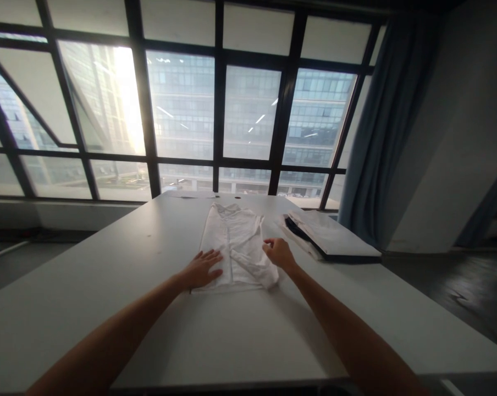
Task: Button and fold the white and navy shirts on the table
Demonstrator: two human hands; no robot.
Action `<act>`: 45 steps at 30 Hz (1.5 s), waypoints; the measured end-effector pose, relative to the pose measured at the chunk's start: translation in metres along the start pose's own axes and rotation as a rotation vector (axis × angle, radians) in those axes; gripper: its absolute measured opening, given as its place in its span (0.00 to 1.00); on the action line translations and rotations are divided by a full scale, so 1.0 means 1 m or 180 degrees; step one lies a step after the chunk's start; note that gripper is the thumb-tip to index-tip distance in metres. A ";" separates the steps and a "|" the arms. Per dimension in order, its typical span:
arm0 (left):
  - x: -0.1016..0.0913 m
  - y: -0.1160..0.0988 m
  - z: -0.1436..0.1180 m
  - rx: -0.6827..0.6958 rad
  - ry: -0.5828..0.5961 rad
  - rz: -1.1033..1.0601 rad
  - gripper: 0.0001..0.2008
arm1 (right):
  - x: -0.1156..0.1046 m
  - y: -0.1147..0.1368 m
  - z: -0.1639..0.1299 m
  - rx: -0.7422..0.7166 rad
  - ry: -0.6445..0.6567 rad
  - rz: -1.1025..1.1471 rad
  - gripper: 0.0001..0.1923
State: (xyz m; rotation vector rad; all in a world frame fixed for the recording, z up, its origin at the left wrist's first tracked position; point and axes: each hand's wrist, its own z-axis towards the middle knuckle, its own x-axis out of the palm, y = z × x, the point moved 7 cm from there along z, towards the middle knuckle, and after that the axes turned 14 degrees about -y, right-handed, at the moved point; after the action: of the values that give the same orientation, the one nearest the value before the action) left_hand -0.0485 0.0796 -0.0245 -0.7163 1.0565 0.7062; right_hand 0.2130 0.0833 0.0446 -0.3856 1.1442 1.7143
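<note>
A white shirt point(219, 234) lies on the white table point(149, 324), its collar end pointing toward the windows. A placket line runs down its middle, and a sleeve lies creased and folded across its right half. Flat on the lower left of the shirt rests my left hand point(203, 268), fingers spread. At the right edge of the shirt my right hand point(279, 253) is closed in a pinch at the fabric. Its fingertips partly hide how much cloth is between them.
To the right lies a stack of folded garments point(335, 234), white on top with dark cloth beneath. White sheets point(191, 194) and a small dark round spot point(237, 197) are at the table's far edge. Beyond stand windows and a blue curtain point(386, 126).
</note>
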 end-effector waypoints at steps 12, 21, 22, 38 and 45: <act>-0.009 -0.012 -0.002 -0.0038 -0.0028 0.0107 0.30 | 0.054 0.074 -0.060 -0.1283 0.0606 0.0143 0.20; -0.012 -0.015 -0.004 -0.0044 0.0022 0.0094 0.31 | 0.049 0.079 -0.068 -0.1897 0.1427 0.0810 0.18; -0.012 -0.015 -0.005 -0.0041 0.0048 0.0102 0.31 | 0.045 0.075 -0.063 -0.1895 0.1377 0.0943 0.19; -0.007 -0.011 -0.004 0.0083 -0.0038 0.0018 0.30 | 0.005 0.018 -0.040 -0.1801 0.1879 0.0191 0.30; -0.004 -0.008 -0.004 0.0047 0.0072 0.0066 0.30 | -0.013 0.011 -0.018 -0.1133 0.1024 -0.1130 0.15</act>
State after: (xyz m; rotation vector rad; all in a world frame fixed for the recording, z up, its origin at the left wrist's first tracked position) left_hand -0.0461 0.0710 -0.0206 -0.7028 1.0901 0.7090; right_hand 0.2050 0.0599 0.0503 -1.0523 0.9174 1.5676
